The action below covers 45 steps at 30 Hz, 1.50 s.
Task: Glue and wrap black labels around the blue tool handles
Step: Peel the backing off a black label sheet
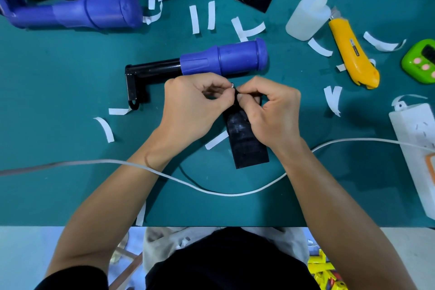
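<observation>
The left hand and right hand are both pinching the far end of the black label, fingertips meeting at a small white tab. The label's near end is resting on the green mat. The blue tool handle is lying just beyond the hands.

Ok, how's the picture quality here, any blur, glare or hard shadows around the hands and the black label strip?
Head view: light is even, shadows soft; the left hand and right hand are sharp; the glossy black label strip shows a pale sheen; the pile of blue plastic tool handles at top left looks soft and stretched.
</observation>
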Tool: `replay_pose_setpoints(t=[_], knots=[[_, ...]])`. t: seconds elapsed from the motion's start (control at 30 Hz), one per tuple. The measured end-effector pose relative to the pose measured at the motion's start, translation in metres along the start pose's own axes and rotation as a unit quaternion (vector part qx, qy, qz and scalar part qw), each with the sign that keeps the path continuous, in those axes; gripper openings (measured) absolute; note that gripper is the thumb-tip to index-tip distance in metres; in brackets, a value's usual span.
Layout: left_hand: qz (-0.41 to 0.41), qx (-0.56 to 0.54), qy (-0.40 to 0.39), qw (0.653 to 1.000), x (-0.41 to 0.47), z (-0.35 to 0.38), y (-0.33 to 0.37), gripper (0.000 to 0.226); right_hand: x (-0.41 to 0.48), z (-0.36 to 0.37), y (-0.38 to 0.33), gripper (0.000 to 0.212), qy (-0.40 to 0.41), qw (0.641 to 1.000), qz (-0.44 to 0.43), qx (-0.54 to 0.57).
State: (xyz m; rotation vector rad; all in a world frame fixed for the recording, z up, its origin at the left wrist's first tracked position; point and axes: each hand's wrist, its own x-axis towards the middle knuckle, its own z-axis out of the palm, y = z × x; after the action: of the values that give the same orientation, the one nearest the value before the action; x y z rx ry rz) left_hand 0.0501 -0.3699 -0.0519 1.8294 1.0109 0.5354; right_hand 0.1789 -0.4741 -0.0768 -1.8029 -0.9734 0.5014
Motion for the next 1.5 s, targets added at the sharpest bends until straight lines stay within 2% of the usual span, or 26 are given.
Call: replay_pose_setpoints(t=[0.23,0.6,0.73,0.9,1.0,1.07,1.13,1.23,1.3,1.4,1.5], knots=[[-0.059,-0.043,-0.023,0.997,0.004,-0.002,0.003,0.022,0.002,0.000,0.000,0.012,0.002,0.999,0.034,0.018],[-0.118,-0.113,-0.054,0.985,0.008,-0.003,0.005,0.019,0.007,-0.003,-0.005,0.032,-0.007,0.988,0.090,0.122],[-0.120,-0.126,-0.061,0.983,0.008,-0.004,0.004,0.017,0.009,-0.004,-0.005,0.027,-0.011,0.982,0.108,0.156],[-0.073,-0.119,-0.032,0.990,0.007,-0.005,0.003,0.021,0.010,-0.004,-0.006,0.029,-0.013,0.970,0.133,0.202],[0.018,-0.018,0.050,0.998,0.005,-0.010,-0.001,0.028,0.011,-0.006,-0.006,0.027,-0.026,0.956,0.160,0.243],[0.067,0.043,0.077,0.994,0.003,-0.010,-0.001,0.024,0.011,-0.005,-0.007,0.021,-0.047,0.946,0.174,0.268],[0.085,0.068,0.060,0.992,0.003,-0.006,0.000,0.015,0.011,-0.004,-0.008,0.011,-0.068,0.939,0.174,0.287],[0.062,0.088,0.041,0.993,0.002,-0.005,0.000,0.008,0.009,-0.003,-0.011,0.009,-0.077,0.944,0.152,0.283],[0.046,0.055,0.025,0.997,0.002,-0.005,-0.001,0.007,0.009,-0.002,-0.010,0.014,-0.064,0.948,0.152,0.271],[-0.007,-0.036,-0.006,0.999,0.004,-0.005,0.000,0.025,0.012,0.000,-0.005,0.020,-0.002,0.939,0.188,0.289],[-0.048,-0.088,-0.033,0.994,0.008,-0.007,-0.001,0.022,0.016,-0.004,-0.002,0.023,0.061,0.921,0.211,0.322]])
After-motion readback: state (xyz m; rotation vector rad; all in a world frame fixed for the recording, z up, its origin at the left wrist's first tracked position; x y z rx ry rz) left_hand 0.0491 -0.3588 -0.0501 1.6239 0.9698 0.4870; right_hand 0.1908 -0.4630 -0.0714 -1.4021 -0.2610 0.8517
